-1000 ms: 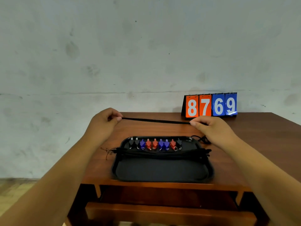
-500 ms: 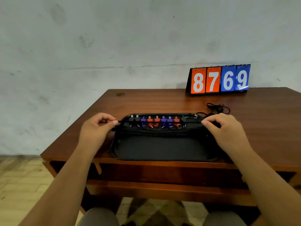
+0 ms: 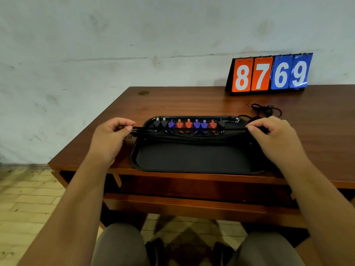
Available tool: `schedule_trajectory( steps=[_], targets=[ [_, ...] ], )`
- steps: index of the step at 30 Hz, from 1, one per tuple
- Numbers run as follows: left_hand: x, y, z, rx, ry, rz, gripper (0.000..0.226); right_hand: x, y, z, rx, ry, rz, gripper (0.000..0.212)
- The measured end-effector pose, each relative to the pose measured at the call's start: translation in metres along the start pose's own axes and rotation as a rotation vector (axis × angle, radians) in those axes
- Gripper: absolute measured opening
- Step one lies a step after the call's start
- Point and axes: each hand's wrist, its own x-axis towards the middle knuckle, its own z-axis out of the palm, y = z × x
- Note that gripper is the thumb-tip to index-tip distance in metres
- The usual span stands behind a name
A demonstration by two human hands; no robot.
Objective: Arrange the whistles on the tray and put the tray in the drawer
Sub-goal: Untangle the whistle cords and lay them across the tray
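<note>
With left hand [image 3: 109, 139] and right hand [image 3: 276, 139] each pinching an end of the cord [image 3: 192, 129] across the tray [image 3: 192, 160] on the bench [image 3: 192, 104], just before the whistles [image 3: 189, 123] lined along its far rim, lower evenly and taut without nudging the row.

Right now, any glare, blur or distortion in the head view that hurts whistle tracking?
Head view: whistles sharp, colours distinct; black cords merge with the black tray; glare washes the blue 9 card; table edge tilts, barely bows; shoes at the bottom blurred.
</note>
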Motion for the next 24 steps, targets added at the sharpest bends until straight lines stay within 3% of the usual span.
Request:
schedule_trajectory(
  steps=[12, 19, 24],
  targets=[
    [-0.008, 0.012, 0.005, 0.103, -0.001, -0.056, 0.025, -0.003, -0.006, -0.003, 0.100, -0.080, 0.155, 0.010],
    [-0.011, 0.018, 0.004, 0.059, 0.036, -0.089, 0.021, -0.001, -0.005, -0.005, 0.122, -0.032, 0.231, 0.018],
    [-0.017, 0.026, 0.008, 0.157, 0.080, -0.041, 0.024, -0.001, -0.005, -0.006, 0.172, -0.014, 0.246, 0.019]
  ],
)
